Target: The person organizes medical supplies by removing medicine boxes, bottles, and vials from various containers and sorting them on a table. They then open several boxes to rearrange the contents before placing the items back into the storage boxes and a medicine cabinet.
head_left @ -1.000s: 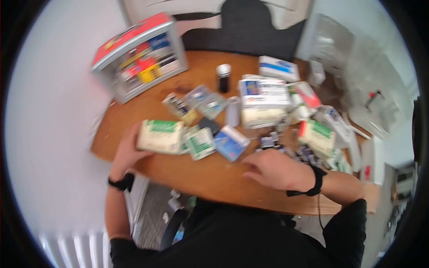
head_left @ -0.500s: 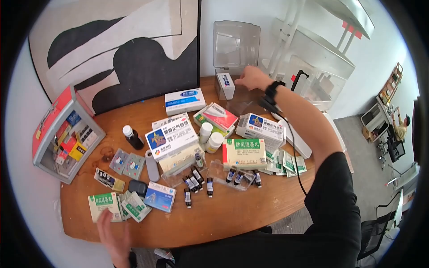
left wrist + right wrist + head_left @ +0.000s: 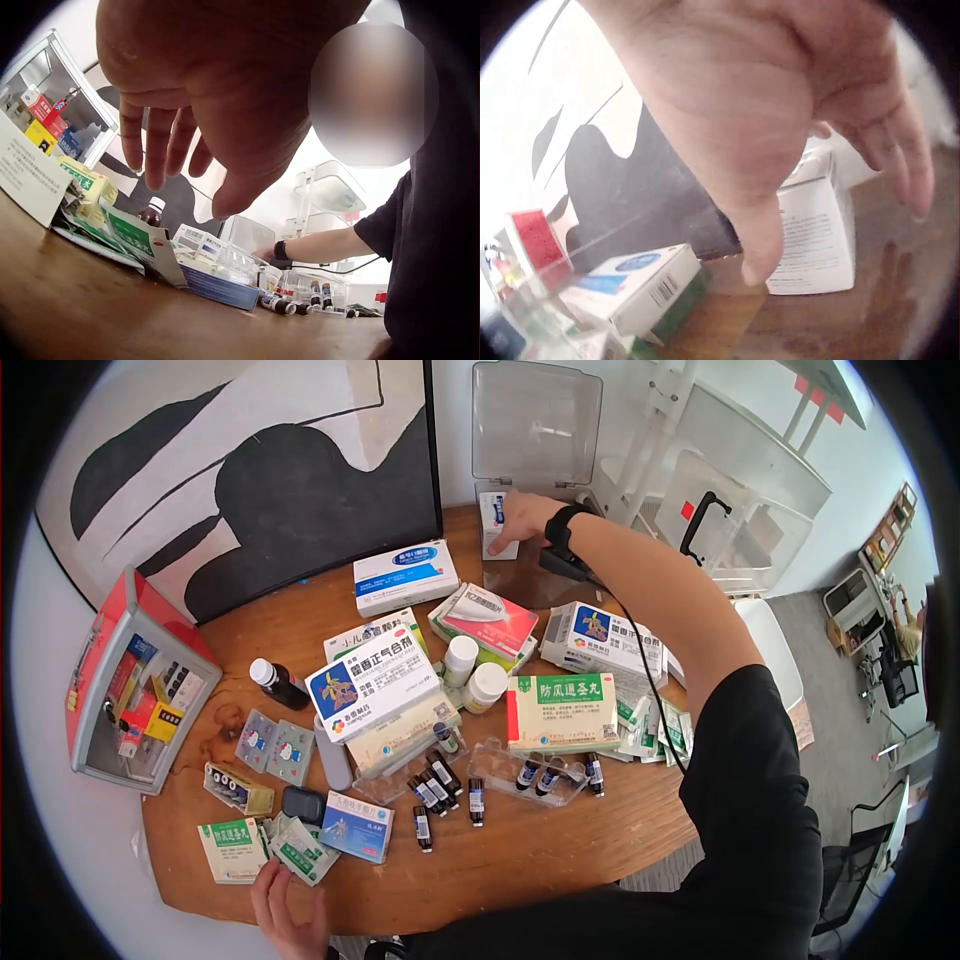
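At the back of the table my right hand reaches into a clear plastic bin with its lid raised. It is spread around a small white medicine box; the thumb lies along one side, and the fingers are extended on the other. My left hand hovers at the front edge with loosely spread fingers and holds nothing. Close by it lie green-and-white sachets and a cream-and-green medicine box. Beside these is a blue-and-white box.
A red-topped medicine case stands at the left. Medicine boxes, white bottles, a dark bottle and several small vials crowd the middle. A cable hangs from my right wrist.
My left hand has let go of the cream-and-green box and drawn back to the front edge. From the front of the table, my right hand has gone to the bin at the back.
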The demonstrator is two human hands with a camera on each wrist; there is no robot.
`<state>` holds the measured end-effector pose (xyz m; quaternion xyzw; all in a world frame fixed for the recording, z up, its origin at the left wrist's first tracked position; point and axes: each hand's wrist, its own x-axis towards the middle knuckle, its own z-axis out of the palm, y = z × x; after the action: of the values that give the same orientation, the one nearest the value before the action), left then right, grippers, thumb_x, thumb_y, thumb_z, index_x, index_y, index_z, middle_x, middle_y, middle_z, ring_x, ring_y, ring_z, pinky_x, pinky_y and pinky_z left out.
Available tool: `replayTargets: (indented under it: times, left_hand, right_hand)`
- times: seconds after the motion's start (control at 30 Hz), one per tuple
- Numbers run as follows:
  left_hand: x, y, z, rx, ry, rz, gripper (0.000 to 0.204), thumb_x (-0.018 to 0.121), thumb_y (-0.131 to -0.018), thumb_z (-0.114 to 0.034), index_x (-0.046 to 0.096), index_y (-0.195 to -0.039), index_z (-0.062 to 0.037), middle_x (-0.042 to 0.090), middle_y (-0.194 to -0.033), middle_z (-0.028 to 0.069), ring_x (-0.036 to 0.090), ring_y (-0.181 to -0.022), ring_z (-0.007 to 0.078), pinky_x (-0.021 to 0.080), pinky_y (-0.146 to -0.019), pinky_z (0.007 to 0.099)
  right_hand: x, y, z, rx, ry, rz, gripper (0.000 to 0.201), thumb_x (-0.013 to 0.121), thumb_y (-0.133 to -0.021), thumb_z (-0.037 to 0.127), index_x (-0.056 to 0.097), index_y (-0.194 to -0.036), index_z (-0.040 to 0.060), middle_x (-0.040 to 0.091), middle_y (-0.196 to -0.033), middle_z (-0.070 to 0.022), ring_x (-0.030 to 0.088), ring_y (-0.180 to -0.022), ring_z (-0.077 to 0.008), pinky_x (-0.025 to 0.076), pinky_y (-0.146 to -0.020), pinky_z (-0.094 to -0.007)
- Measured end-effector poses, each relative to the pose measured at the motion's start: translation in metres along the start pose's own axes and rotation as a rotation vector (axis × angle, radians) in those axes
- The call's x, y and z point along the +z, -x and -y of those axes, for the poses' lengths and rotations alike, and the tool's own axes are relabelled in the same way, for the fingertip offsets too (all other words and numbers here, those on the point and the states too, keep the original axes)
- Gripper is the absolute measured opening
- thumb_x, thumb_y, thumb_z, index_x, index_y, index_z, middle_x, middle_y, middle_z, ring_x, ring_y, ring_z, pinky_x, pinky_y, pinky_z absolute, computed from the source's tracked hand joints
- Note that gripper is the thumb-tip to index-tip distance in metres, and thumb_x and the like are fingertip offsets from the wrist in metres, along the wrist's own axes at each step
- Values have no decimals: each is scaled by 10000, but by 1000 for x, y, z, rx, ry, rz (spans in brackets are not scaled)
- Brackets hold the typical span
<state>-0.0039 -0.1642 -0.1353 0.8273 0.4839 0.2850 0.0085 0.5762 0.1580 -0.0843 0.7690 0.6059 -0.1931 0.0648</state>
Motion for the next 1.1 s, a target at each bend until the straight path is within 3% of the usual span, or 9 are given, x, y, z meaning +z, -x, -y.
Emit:
replayTargets:
  times: [0.07, 0.17, 0.53, 0.6, 0.77, 0.83, 0.9, 0.97, 1.1]
  left_hand:
    - [2, -1, 1, 6, 5, -6, 556, 899, -850, -5, 669, -1355, 33, 672, -1356, 242, 668, -1252, 425, 564, -1065, 496]
    - [4, -4, 3, -3, 19, 15, 544, 896, -848, 10, 676, -1344, 29, 675, -1355, 241, 671, -1250, 425, 569, -1059, 492]
    - [1, 2, 2, 33, 41, -28, 497, 897, -849, 14, 690, -1301, 15, 674, -1350, 233, 674, -1241, 421, 569, -1057, 485]
    - [-1, 3, 1, 35, 41, -27, 494, 895, -849, 19, 691, -1299, 13, 671, -1350, 230, 672, -1241, 420, 565, -1062, 483]
    - [-1, 11, 2, -46, 88, -25, 529, 896, -827, 60, 684, -1308, 7, 644, -1378, 218, 652, -1271, 432, 554, -1082, 490]
    - [-3, 4, -2, -2, 59, -76, 444, 884, -871, -11, 697, -1273, 18, 675, -1260, 213, 681, -1180, 391, 568, -1019, 469]
    - [-5, 7, 2, 39, 28, -121, 377, 873, -915, -82, 709, -1237, 28, 707, -1141, 209, 711, -1089, 351, 583, -956, 447]
    - [0, 28, 16, -81, 141, -3, 606, 857, -754, 42, 652, -1324, 14, 610, -1441, 228, 621, -1313, 417, 515, -1114, 483]
    - [-3, 16, 5, -27, 144, -63, 501, 923, -753, -29, 707, -1204, 1, 652, -1379, 212, 686, -1137, 374, 581, -969, 444]
  right_hand:
    - [14, -16, -11, -185, 99, -237, 1184, 966, -662, 570, 475, -1568, -13, 699, -1398, -242, 673, -1292, -404, 559, -1053, -499]
    - [14, -27, -9, -153, 172, -139, 1332, 992, -637, 570, 293, -1615, -3, 687, -1393, -260, 656, -1312, -434, 555, -1065, -509]
    - [8, -21, 5, -56, -175, -119, 1292, 1002, -639, 489, 296, -1539, -112, 661, -1350, -353, 677, -1272, -447, 564, -1064, -495]
    - [14, -32, 6, -48, -161, -222, 1011, 950, -719, 266, 332, -1464, -24, 641, -1337, -287, 737, -1068, -390, 666, -584, -451]
    - [10, -16, -5, 53, -132, -191, 1016, 837, -748, 100, 313, -1618, 59, 618, -1434, -246, 708, -1170, -416, 699, -652, -492]
    - [11, -6, -24, -1, -288, -234, 942, 891, -685, 200, 475, -1486, -73, 686, -1358, -304, 728, -1195, -407, 670, -815, -488]
    - [7, 9, -36, -39, -405, -304, 745, 838, -742, 129, 601, -1435, -10, 732, -1271, -241, 766, -1071, -344, 681, -707, -454]
    - [-2, 31, -53, -120, -427, -398, 701, 806, -784, 129, 616, -1446, -3, 761, -1178, -225, 774, -962, -330, 655, -680, -444]
    - [-18, 128, -25, -255, -439, -676, 758, 792, -892, 209, 525, -1585, 57, 779, -1087, -165, 720, -797, -221, 597, -714, -379]
